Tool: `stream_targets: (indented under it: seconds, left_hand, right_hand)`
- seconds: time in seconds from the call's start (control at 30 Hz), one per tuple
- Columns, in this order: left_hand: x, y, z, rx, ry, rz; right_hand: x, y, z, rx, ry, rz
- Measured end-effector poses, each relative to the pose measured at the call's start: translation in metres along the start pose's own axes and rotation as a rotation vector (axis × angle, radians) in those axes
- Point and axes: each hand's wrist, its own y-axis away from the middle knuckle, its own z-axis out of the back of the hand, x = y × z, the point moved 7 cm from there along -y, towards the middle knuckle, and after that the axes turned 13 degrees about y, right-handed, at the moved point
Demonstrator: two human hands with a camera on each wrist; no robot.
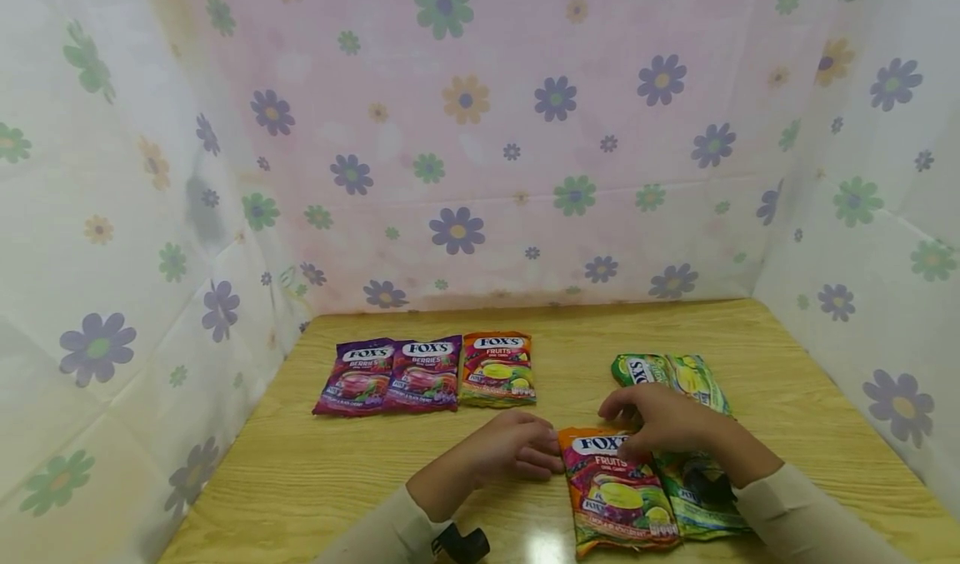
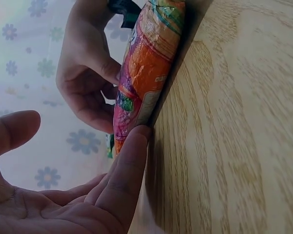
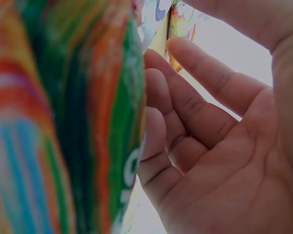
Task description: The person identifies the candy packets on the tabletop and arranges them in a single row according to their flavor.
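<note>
An orange-and-red Fox's Fruits candy bag [image 1: 618,497] lies face up near the table's front. At its left edge is my left hand [image 1: 513,447]; in the left wrist view, the extended fingers [image 2: 122,180] touch the bag's side near the tabletop. My right hand [image 1: 671,421] hovers over the bag's upper right corner, fingers loosely bent, with the thumb at the bag's top. Beneath and beside that hand lie green candy bags [image 1: 697,376], partly hidden by it and its sleeve. In the right wrist view, the relaxed fingers [image 3: 200,112] are beside a blurred, colourful bag.
Two purple Fox's Berries bags [image 1: 356,381] overlap at the back left of the wooden table [image 1: 300,481]. Another Fox's Fruits bag [image 1: 498,368] lies immediately right of them. Flower-patterned cloth [image 1: 517,156] walls off the back and both sides.
</note>
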Motion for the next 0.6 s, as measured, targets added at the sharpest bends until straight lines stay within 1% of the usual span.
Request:
stream_targets:
  seconds: [0.3, 0.6]
  left_hand:
    - [0.0, 0.003, 0.007, -0.042, 0.018, -0.012]
    - [-0.002, 0.008, 0.015, -0.058, -0.005, -0.012]
  right_hand:
    - [0.008, -0.004, 0.0, -0.008, 0.016, 0.039]
    - [0.016, -0.008, -0.001, -0.004, 0.039, 0.043]
